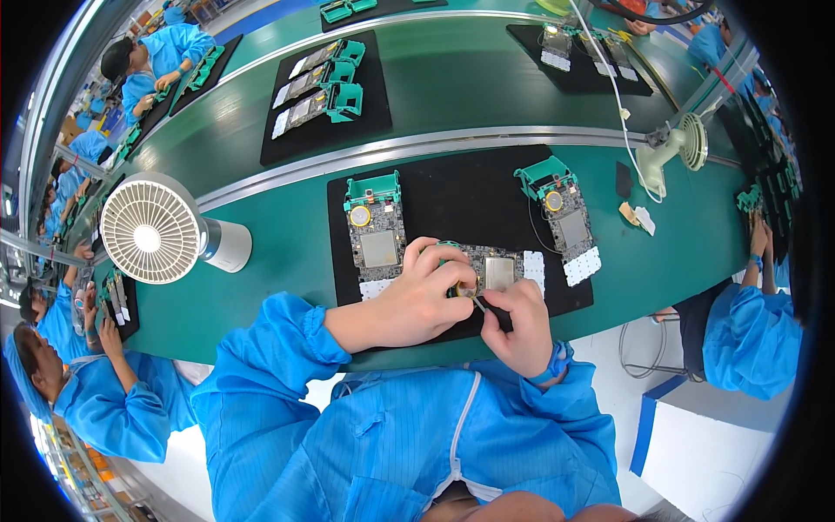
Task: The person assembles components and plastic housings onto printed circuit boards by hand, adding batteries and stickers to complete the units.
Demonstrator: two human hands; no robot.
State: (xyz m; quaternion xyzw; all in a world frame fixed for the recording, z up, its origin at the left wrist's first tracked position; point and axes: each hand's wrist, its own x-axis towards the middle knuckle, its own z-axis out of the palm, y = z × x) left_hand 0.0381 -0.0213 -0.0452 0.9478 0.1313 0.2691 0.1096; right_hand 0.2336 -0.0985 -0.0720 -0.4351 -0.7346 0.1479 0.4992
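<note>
In front of me a grey circuit board [500, 273] with a silver shield and a white perforated end strip lies crosswise at the black mat's near part. My left hand [416, 294] is closed round its left end, hiding most of the green bracket there. Close beside it, my right hand [524, 326] pinches a thin, metal-looking tool [479, 304] against the board's near edge; its kind is hard to make out. Two similar boards with green brackets and round yellow-rimmed parts flank my hands: a left board [379, 248] and a right board [572, 228].
The black mat [461, 187] covers the green bench. A white fan [150, 228] stands left, a smaller cream fan [683, 148] right, with a white cable [619, 96]. Paper scraps [642, 217] lie nearby. Beyond a metal rail, a mat [283, 155] bears more boards. Co-workers sit on both sides.
</note>
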